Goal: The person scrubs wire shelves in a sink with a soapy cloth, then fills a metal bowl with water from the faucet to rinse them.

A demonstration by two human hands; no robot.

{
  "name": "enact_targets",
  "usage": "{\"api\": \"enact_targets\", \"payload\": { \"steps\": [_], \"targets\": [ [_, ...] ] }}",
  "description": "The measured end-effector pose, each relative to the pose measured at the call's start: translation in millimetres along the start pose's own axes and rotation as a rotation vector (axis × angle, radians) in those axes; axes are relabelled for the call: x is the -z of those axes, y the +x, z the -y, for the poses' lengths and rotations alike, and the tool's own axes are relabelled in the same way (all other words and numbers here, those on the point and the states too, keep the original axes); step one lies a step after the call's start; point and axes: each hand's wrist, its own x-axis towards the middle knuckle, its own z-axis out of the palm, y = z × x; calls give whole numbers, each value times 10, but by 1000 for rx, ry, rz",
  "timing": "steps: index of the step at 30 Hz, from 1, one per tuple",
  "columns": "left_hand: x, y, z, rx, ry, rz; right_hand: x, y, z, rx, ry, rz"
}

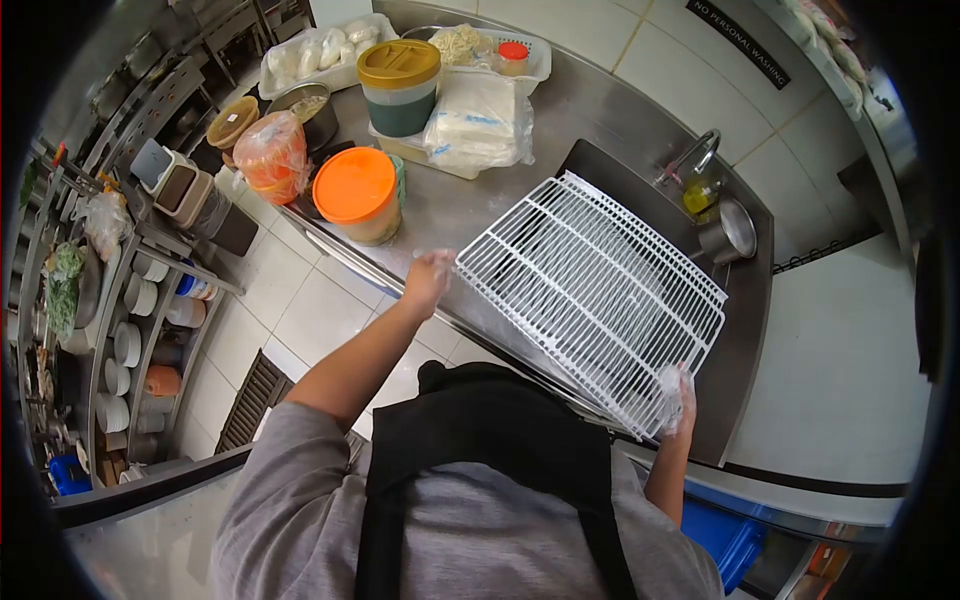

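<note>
A white wire rack (590, 290) lies tilted over the dark sink and the steel counter. At its lower right corner, my right hand (680, 400) is closed on the rack's edge, with clear plastic or suds around the fingers. My left hand (430, 280) is just beside the rack's left corner, its fingers close to the edge; a thin clear film shows at the fingertips, and I cannot make out whether they touch the rack. Left of that hand stands a tub with an orange lid (355, 186).
Behind the rack are a faucet (690, 155), a bottle of yellow liquid (698, 196) and a metal pot (728, 230). Further left stand a gold-lidded container (399, 85), a wrapped white package (480, 122) and a tray of bags (320, 55). Shelves (140, 330) hold stacked bowls.
</note>
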Motion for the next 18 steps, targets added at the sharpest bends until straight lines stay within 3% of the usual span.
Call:
{"api": "enact_targets", "payload": {
  "steps": [3, 4, 7, 9, 11, 16, 18],
  "targets": [
    [-358, 580, -187, -25, -398, -20, 56, 109, -55, -4, 6, -28],
    [-445, 751, -255, -32, -405, -11, -49, 77, -37, 15, 26, -71],
    [-639, 1231, -375, 79, -568, -90, -113, 98, 29, 3, 24, -40],
    [-697, 1460, -436, 113, -878, -121, -161, 115, 45, 27, 24, -62],
    [-720, 1578, -491, 91, -971, -102, -158, 163, 51, 20, 32, 18],
    [-775, 1830, -514, -74, -1262, -40, -309, 221, 73, 8, 76, -129],
    [-721, 1900, -403, -55, -1199, -38, -241, 303, 66, 8, 67, -84]
  ]
}}
